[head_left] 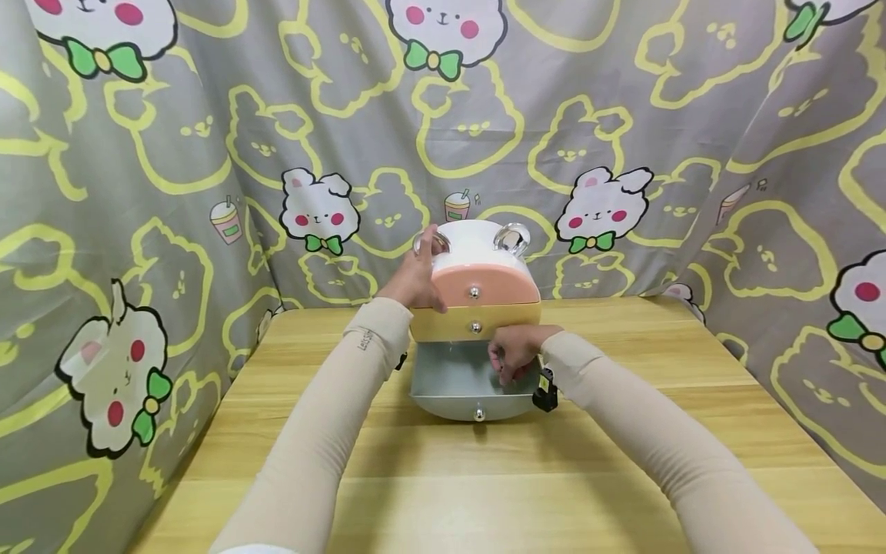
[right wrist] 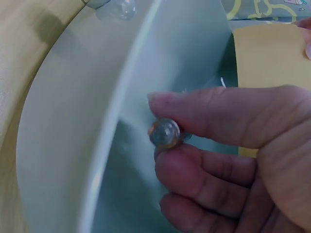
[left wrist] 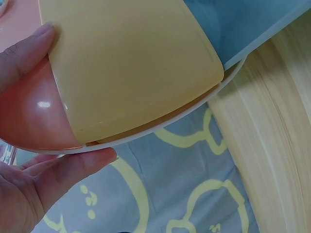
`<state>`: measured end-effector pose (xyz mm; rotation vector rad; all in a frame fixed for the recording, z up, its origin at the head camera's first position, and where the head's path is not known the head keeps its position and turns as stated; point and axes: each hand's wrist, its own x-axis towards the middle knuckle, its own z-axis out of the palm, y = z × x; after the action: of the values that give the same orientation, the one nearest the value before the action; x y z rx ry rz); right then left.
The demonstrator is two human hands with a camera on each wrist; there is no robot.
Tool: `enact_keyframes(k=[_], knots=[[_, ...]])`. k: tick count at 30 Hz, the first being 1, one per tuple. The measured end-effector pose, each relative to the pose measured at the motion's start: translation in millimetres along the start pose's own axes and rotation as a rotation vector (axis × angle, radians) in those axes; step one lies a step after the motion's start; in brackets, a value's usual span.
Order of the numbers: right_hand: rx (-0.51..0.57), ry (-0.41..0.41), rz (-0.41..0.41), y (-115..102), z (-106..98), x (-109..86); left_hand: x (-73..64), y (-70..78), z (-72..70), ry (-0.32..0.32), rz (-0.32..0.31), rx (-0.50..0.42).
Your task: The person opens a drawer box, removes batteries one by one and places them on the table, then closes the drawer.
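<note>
A small drawer cabinet [head_left: 477, 235] stands on the table, white on top, with a pink drawer [head_left: 484, 283] over a yellow drawer [head_left: 443, 323]. Its bottom grey-blue drawer [head_left: 446, 406] is pulled out. My left hand [head_left: 415, 278] grips the cabinet's left side; in the left wrist view the thumb lies on the front and the fingers are along the side edge. Over the pulled-out drawer, my right hand [head_left: 519, 348] pinches a small round glassy piece [right wrist: 165, 133] between thumb and index finger. Its exact kind is unclear, and the fingers hide part of it.
Shiny clear ear-shaped loops [head_left: 512, 240] stick up from the cabinet top. Silvery knobs [head_left: 479, 415] protrude from the drawer fronts. The wooden table [head_left: 471, 492] extends around the cabinet, and a patterned curtain [head_left: 484, 138] hangs behind and at both sides.
</note>
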<state>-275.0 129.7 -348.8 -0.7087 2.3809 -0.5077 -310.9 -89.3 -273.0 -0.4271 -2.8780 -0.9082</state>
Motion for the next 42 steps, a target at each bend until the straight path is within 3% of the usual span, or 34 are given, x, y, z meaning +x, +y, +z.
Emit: enact_keyframes(k=[10,23,42], knots=[[0.038,0.02,0.0,1,-3,-5.2,0.5,-2.0,2.0,0.006,0.016,0.009],[0.074,0.05,-0.022,10,-12,-14.2,0.0,1.4,-2.9,-0.016,-0.021,0.001],[0.102,0.119,-0.029,23,-12,-26.2,-2.2,0.9,-3.1,-0.007,0.0,0.001]])
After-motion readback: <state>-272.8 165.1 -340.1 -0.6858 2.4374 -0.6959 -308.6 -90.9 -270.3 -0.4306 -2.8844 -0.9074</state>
